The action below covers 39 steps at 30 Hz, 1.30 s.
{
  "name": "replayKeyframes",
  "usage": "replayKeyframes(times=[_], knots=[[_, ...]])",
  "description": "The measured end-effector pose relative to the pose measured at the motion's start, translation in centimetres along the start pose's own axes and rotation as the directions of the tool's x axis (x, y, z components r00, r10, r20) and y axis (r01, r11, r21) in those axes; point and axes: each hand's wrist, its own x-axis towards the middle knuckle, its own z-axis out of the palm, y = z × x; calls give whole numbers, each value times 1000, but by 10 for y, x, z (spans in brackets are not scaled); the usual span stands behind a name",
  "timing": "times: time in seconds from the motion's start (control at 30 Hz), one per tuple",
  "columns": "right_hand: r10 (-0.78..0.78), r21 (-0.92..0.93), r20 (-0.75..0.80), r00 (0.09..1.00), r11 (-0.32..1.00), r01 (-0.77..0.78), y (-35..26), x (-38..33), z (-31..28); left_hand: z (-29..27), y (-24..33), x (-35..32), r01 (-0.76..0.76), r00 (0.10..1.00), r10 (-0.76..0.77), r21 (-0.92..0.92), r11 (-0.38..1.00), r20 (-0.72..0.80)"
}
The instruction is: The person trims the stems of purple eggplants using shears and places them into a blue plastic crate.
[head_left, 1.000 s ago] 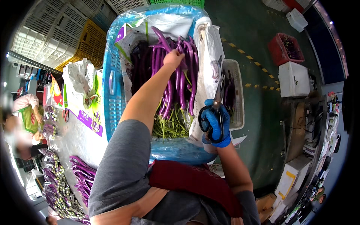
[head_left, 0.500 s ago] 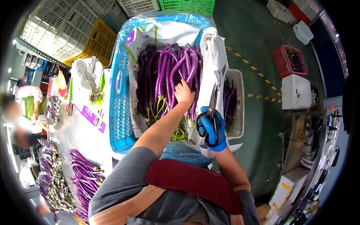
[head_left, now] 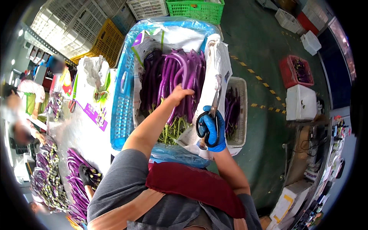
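Note:
My bare left hand [head_left: 179, 94] is closed around a long purple eggplant [head_left: 185, 73] on top of the pile. Many more eggplants lie lengthwise below it, their green stems [head_left: 172, 129] toward me. They fill a blue plastic crate [head_left: 118, 119] lined with blue film and printed paper. In a blue glove, my right hand [head_left: 214, 130] grips a pair of black-handled scissors [head_left: 208, 142] by the crate's right side. The blades point away from me, over folded white paper [head_left: 213, 65].
A pale crate [head_left: 241, 111] of eggplants stands to the right. On the left, a white table [head_left: 86, 134] bears eggplant heaps, where another person's black-gloved hand [head_left: 85, 174] rests. Stacked crates [head_left: 69, 28] rise at the far left. A green crate [head_left: 197, 10] sits beyond.
My left hand has shifted a little to the left and closed on an eggplant. The scissors stay in my right hand. A black-gloved hand has appeared over the eggplants at lower left.

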Motion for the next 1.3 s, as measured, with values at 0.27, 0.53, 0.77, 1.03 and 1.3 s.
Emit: replayKeyframes(times=[0.27,0.53,0.77,1.03,1.3], knots=[[11,-116,-77,997,993,-19,6,-4,3,62,-68,49,161,936,64,584,796,-345],[-21,-171,-120,993,985,0,11,-5,-1,53,-71,66,79,996,-74,-117,990,49],[21,-89,-77,997,996,-27,12,-2,-8,-21,-44,35,183,882,5,-353,918,470],[61,-330,74,995,943,-33,19,2,0,-108,59,-23,71,772,313,-565,822,553],[650,-589,192,735,675,-444,-30,4,25,-140,113,-79,-4,755,440,-667,745,486]])
